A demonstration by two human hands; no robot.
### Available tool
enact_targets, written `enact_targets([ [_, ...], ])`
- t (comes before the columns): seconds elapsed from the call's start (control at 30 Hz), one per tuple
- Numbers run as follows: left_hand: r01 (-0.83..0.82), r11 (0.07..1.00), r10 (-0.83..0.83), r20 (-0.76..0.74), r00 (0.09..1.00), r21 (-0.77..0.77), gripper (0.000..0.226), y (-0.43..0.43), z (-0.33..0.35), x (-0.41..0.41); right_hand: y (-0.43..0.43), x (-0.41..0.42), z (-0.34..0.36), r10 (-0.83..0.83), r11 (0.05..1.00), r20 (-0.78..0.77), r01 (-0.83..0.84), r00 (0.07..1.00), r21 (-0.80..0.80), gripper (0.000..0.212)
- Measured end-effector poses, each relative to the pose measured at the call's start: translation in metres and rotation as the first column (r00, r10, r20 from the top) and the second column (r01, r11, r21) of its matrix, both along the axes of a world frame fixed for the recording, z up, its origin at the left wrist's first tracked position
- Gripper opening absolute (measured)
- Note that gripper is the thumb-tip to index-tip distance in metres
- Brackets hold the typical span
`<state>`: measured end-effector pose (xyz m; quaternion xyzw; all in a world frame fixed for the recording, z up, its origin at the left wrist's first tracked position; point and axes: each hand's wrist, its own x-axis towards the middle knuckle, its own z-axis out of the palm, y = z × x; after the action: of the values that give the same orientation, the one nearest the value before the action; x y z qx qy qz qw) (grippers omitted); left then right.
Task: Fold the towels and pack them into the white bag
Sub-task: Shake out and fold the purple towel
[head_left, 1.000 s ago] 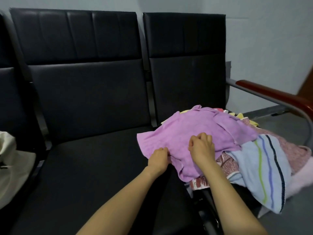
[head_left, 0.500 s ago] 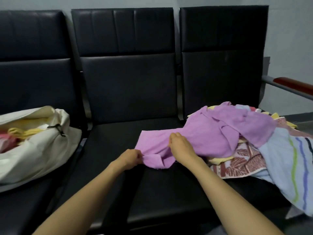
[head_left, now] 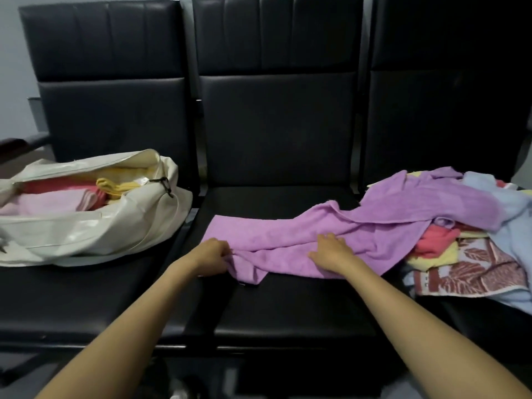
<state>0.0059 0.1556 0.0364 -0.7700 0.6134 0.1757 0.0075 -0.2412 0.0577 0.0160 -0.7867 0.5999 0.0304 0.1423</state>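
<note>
Grip: left hand (head_left: 214, 256) pinches the near-left corner of the purple towel (head_left: 288, 234); right hand (head_left: 334, 251) rests flat on it, fingers loose, grasping nothing | towel lies across the middle black seat (head_left: 288, 306), tail on the towel pile (head_left: 475, 269) at right, likely being spread for folding | terry, limp, rumpled; seat smooth, padded | white bag (head_left: 86, 226) on the left seat, glossy, open, with folded towels inside

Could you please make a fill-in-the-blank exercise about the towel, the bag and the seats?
1. The left hand grips a towel whose colour is ____.
2. The white bag lies on the ____ seat.
3. The right hand rests on the towel over the ____ seat.
Missing words: purple, left, middle.
</note>
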Motion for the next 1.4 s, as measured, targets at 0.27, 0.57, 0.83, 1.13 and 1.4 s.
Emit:
enact_targets([
  [0.27, -0.071, 0.99, -0.054, -0.8, 0.598, -0.12, 0.005, -0.01, 0.0, -0.017, 0.044, 0.022, 0.018, 0.495, 0.791, 0.39, -0.588, 0.777, 0.168, 0.023],
  [0.57, 0.214, 0.854, -0.408, -0.354, 0.842, -0.474, 0.054, -0.037, -0.036, -0.05, 0.003, -0.017, 0.02, 0.191, 0.978, 0.098, -0.198, 0.977, 0.07, 0.045],
  [0.83, 0.084, 0.897, -0.185, -0.196, 0.963, -0.434, 0.029, -0.05, -0.034, -0.06, -0.025, -0.045, 0.027, -0.06, 0.983, -0.233, 0.099, 0.971, 0.156, 0.074],
  [1.13, -0.449, 0.691, 0.447, -0.153, 0.881, -0.566, 0.03, -0.027, -0.016, 0.007, -0.011, -0.028, 0.044, 0.073, 0.99, 0.711, -0.136, 0.699, 0.032, 0.016],
  [1.4, -0.188, 0.946, 0.151, -0.154, 0.976, -0.265, 0.055, -0.022, -0.023, 0.006, -0.006, -0.023, 0.03, 0.24, 0.961, 0.094, -0.25, 0.966, 0.12, 0.07],
])
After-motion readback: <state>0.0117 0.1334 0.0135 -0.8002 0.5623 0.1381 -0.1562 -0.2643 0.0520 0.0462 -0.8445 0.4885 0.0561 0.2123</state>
